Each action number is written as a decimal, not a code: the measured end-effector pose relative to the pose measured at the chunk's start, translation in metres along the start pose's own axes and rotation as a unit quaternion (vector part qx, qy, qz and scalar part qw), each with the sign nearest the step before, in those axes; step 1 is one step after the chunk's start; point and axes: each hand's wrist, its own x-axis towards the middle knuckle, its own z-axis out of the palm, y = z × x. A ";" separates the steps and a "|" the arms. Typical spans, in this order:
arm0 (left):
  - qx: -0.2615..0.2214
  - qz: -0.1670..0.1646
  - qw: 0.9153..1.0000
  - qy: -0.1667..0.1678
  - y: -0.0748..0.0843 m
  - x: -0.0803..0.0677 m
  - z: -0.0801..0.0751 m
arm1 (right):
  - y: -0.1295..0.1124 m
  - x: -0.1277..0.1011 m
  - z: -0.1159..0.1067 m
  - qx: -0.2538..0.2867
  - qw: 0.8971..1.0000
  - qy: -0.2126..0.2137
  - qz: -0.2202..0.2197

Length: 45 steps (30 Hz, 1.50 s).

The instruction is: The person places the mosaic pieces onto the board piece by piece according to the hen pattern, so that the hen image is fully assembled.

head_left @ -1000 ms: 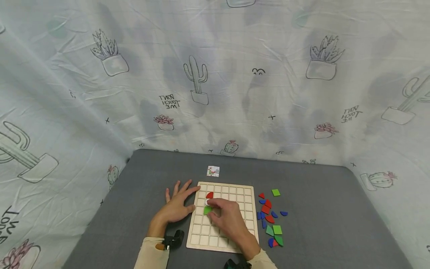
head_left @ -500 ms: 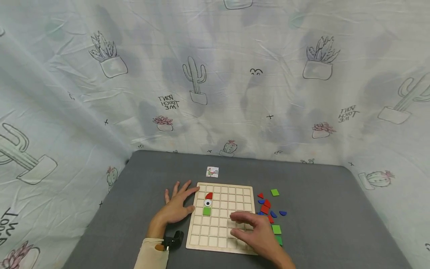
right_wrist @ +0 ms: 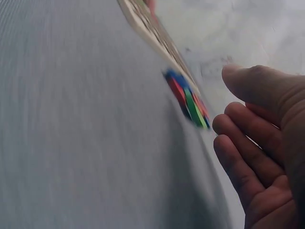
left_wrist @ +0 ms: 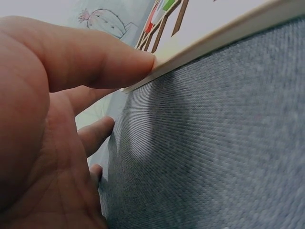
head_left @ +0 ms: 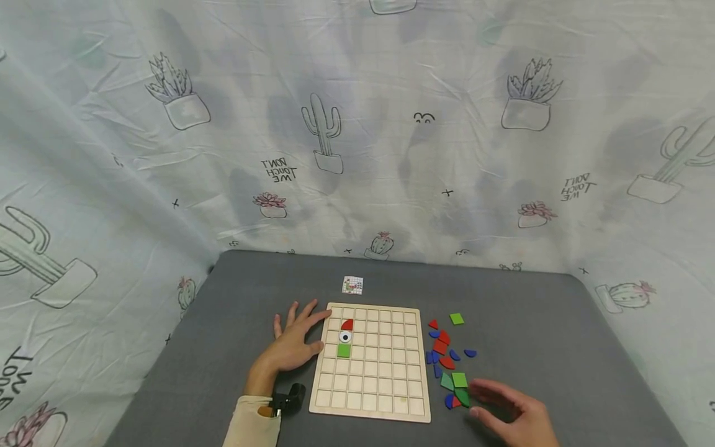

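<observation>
The wooden grid board (head_left: 371, 361) lies flat on the grey table (head_left: 223, 323), just near of a small pattern card (head_left: 352, 285). Only 3 of its cells are filled, stacked in the second column from the left: a red quarter-round piece (head_left: 348, 325) at the far end, a white eye piece (head_left: 345, 337) below it, and a green square (head_left: 344, 350) nearest of the 3. The rest of the grid shows bare wood, so by my judgement the picture is barely begun and nearly all the placing is left.

The loose pieces (head_left: 450, 363) lie scattered just right of the board in red, blue and green: squares, triangles and rounded shapes, a few overlapping at the near end of the heap. A lone green square sits at the far end of the scatter, a little apart.

The left hand (head_left: 294, 341) rests flat on the table at the board's left edge, fingers spread and straight; in the left wrist view a fingertip (left_wrist: 145, 62) presses against the board's rim, steadying it. It holds nothing.

The right hand (head_left: 516, 415) hovers low at the near right, just beside the near end of the loose pieces, fingers apart and relaxed, empty. The right wrist view shows its fingers (right_wrist: 243, 138) open toward the coloured heap (right_wrist: 187, 99), close to it but not yet touching any piece.
</observation>
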 end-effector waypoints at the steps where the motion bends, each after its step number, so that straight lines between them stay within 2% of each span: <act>1: 0.001 0.000 1.000 0.000 0.000 0.000 0.000 | 0.003 -0.001 -0.004 -0.005 1.000 0.007 -0.007; 6: 0.002 0.001 1.000 0.001 0.000 0.001 0.000 | 0.014 -0.001 -0.016 -0.011 1.000 0.022 -0.015; 11: -0.004 0.002 1.000 0.003 0.000 0.001 0.001 | 0.018 0.009 -0.016 -0.029 0.999 0.000 0.018; 14: -0.008 0.001 1.000 0.001 0.000 0.000 0.000 | 0.018 0.017 -0.012 -0.053 0.998 -0.014 0.017; 20: -0.008 0.000 1.000 -0.001 0.001 -0.001 -0.001 | 0.014 0.032 -0.006 -0.121 0.992 -0.036 -0.026; 25: -0.010 0.000 1.000 0.000 0.001 -0.001 -0.002 | 0.017 0.039 0.000 -0.132 0.983 -0.028 -0.126; 27: -0.011 0.001 1.000 0.001 0.001 -0.001 -0.002 | 0.018 0.040 0.001 -0.126 0.981 -0.027 -0.143; 32: -0.009 -0.004 1.000 0.000 0.001 -0.002 -0.001 | 0.013 0.041 0.002 -0.115 0.986 -0.036 -0.118; 38: -0.008 -0.005 1.000 0.001 0.002 -0.002 -0.001 | 0.012 0.041 0.005 -0.114 0.985 -0.025 -0.128; 45: -0.007 -0.006 1.000 0.002 0.004 -0.002 -0.002 | 0.010 0.041 0.006 -0.111 0.988 -0.021 -0.103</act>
